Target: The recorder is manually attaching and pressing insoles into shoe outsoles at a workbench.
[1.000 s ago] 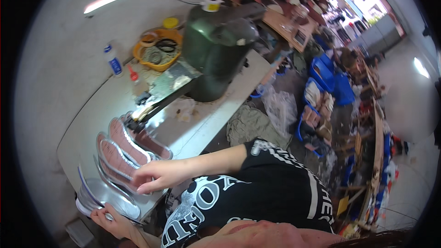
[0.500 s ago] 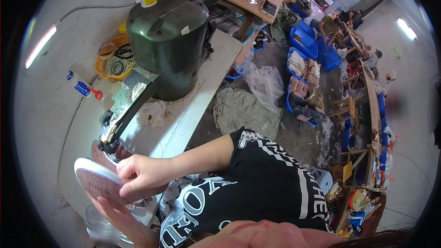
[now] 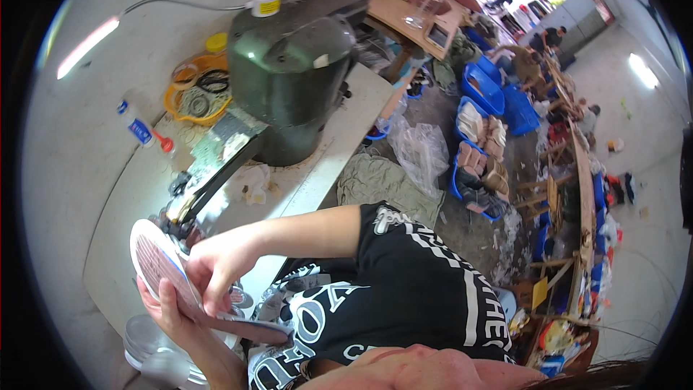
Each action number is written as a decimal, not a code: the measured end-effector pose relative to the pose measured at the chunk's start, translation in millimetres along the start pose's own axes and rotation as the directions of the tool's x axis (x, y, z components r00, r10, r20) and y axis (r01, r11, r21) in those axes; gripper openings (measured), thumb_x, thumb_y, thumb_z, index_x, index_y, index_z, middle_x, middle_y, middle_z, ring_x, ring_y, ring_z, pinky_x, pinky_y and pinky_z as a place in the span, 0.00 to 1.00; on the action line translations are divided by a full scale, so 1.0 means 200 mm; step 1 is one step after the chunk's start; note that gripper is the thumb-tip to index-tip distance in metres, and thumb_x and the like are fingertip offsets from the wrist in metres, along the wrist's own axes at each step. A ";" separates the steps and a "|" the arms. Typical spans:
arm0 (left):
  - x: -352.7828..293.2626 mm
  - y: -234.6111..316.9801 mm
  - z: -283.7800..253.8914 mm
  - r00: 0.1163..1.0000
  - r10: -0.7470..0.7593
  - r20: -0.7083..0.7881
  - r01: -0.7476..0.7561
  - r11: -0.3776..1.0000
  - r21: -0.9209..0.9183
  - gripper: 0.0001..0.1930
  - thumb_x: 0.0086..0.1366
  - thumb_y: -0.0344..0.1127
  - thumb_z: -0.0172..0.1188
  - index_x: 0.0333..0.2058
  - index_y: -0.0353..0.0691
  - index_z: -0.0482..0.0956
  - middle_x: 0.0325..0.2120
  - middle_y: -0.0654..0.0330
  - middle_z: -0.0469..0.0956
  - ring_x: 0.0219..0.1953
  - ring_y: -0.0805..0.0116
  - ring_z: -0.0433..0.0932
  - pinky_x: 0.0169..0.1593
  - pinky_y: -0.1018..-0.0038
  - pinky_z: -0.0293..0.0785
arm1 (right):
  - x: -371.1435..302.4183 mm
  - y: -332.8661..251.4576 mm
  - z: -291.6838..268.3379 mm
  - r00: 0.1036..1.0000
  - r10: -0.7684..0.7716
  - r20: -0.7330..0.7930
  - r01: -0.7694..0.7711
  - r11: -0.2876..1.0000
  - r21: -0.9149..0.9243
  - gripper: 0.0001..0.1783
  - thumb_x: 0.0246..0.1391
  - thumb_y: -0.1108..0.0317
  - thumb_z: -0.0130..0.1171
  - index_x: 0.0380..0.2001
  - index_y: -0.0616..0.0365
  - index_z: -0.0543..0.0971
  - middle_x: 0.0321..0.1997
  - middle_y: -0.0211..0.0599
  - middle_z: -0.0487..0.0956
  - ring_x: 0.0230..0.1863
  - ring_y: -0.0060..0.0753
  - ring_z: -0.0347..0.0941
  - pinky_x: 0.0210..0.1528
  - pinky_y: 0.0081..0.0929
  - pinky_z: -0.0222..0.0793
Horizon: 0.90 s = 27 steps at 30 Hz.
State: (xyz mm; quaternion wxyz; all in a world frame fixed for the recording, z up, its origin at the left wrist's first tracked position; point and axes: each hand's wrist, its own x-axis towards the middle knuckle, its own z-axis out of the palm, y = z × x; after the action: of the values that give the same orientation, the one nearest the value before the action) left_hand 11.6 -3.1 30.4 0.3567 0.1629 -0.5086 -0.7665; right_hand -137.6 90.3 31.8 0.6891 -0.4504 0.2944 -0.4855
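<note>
A reddish-brown, ribbed shoe upper (image 3: 160, 260) with a white edge is held up in front of the sewing machine's arm (image 3: 216, 186). My left hand (image 3: 172, 318) grips it from below, with the thumb on its near face and the fingers behind. My right hand (image 3: 216, 267) is closed on its right edge, fingers bent down against the material. A brown tail of the piece runs right from under my hands toward my shirt. The machine's needle end is partly hidden behind the upper and my right hand.
The dark green machine body (image 3: 285, 79) stands on the white table (image 3: 317, 166). Behind lie an orange basket (image 3: 173, 105) of tape and cords and a bottle with a red nozzle (image 3: 137, 128). Clear round containers (image 3: 148, 339) sit near my left forearm. Blue bins (image 3: 462, 188) of shoe parts fill the floor.
The shoe upper has turned more upright and swung away from the machine's end, showing its ribbed face. My right hand has shifted slightly down with its fingers bent; my left thumb now lies across the piece.
</note>
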 end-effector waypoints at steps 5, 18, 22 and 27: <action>0.09 -0.06 0.09 0.915 0.274 -0.298 -0.111 0.878 0.465 0.22 0.57 0.27 0.63 0.49 0.30 0.68 0.43 0.55 0.73 0.43 0.68 0.73 0.49 0.72 0.70 | -0.04 -0.03 -0.08 0.898 -0.096 -0.429 -0.163 0.834 -0.527 0.18 0.48 0.58 0.61 0.21 0.66 0.77 0.17 0.44 0.75 0.17 0.23 0.66 0.21 0.28 0.63; 0.43 -0.04 0.00 0.904 0.003 -0.428 0.032 0.997 0.075 0.20 0.55 0.37 0.64 0.45 0.32 0.75 0.38 0.57 0.79 0.39 0.69 0.78 0.46 0.74 0.71 | -0.17 0.11 0.04 0.883 0.247 -0.398 -0.212 0.968 0.131 0.18 0.60 0.59 0.50 0.37 0.68 0.74 0.28 0.47 0.80 0.27 0.34 0.80 0.23 0.25 0.76; 0.58 -0.31 -0.12 0.924 -0.071 -0.375 0.151 0.971 0.188 0.21 0.51 0.40 0.66 0.41 0.33 0.78 0.36 0.55 0.80 0.38 0.68 0.79 0.45 0.75 0.72 | -0.18 0.13 0.07 0.804 0.217 -0.554 -0.153 0.975 0.161 0.19 0.58 0.61 0.50 0.37 0.71 0.74 0.25 0.47 0.80 0.22 0.34 0.78 0.22 0.23 0.74; 0.67 -0.39 -0.08 0.931 -0.123 -0.345 0.255 0.895 0.367 0.27 0.47 0.49 0.66 0.41 0.33 0.79 0.39 0.50 0.80 0.42 0.59 0.79 0.48 0.69 0.72 | -0.21 0.17 0.06 0.758 0.178 -0.628 -0.069 0.978 0.194 0.23 0.60 0.57 0.46 0.36 0.72 0.75 0.25 0.47 0.79 0.23 0.34 0.78 0.25 0.23 0.74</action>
State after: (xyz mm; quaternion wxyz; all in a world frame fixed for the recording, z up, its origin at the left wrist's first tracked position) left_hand -100.2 -91.6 -31.8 0.3138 0.4017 -0.5749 -0.6401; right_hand -128.9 138.1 3.6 0.6112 -0.1804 0.5014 -0.5852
